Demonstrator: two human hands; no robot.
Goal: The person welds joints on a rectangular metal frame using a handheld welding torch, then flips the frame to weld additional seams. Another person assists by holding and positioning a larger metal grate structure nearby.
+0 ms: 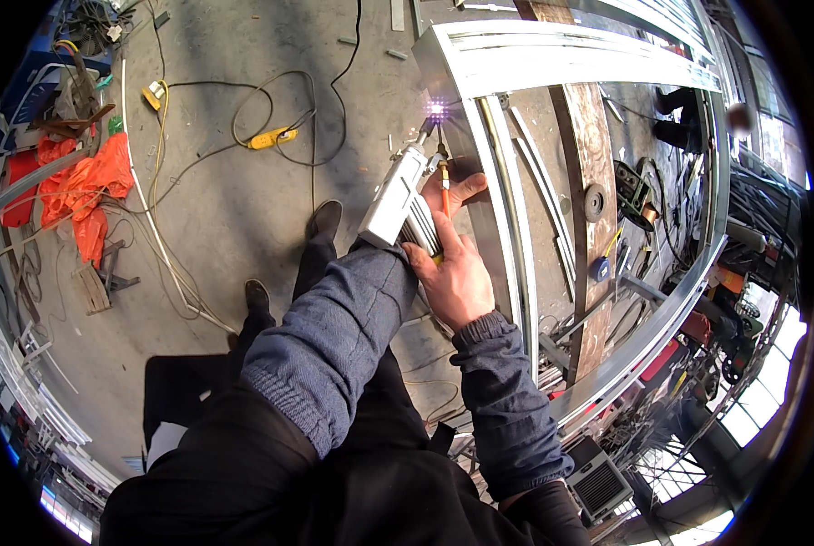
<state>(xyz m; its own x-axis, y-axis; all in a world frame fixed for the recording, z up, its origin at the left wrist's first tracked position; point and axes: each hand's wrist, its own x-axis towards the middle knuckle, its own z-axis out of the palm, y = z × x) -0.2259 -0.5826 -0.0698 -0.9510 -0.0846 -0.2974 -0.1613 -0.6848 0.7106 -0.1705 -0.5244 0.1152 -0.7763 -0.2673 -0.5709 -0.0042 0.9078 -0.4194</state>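
Observation:
A silver-white welding gun (390,198) points away from me, and a bright violet-white spark (436,110) glows at its nozzle. That spark sits against the near left corner of a shiny metal frame (507,55). My left hand (466,187) is closed around the gun, partly hidden behind it; its fingers show beside the frame's side. Closer to me, my right hand (461,284) grips the rear of the gun at its ribbed grey part. An orange hose (445,196) with a brass fitting runs between the gun and the frame.
A wooden plank (591,146) crosses under the frame, with a grinding disc (594,202) on it. Black cables and a yellow connector (272,138) lie on the concrete floor. Orange plastic sheeting (88,196) is heaped at left. Another person's dark shoes (678,132) show beyond the plank.

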